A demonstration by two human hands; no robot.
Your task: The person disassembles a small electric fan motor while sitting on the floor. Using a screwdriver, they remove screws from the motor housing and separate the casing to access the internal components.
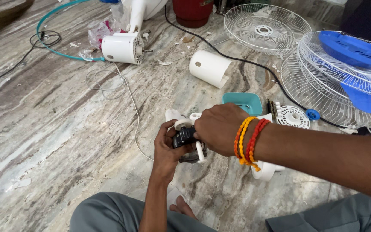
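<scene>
Both hands, left and right, clasp a small black-and-white fan part above the marble floor near a teal tray.

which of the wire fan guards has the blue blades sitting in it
The fan guard at the far right, nearest the right hand: blue blades sit in it. The other guard, further back by the red container, holds no blades.

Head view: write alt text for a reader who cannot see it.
Both hands, left hand and right hand, grip a small black-and-white fan part above a marble floor strewn with a white motor, wire fan guards and blue blades.
</scene>
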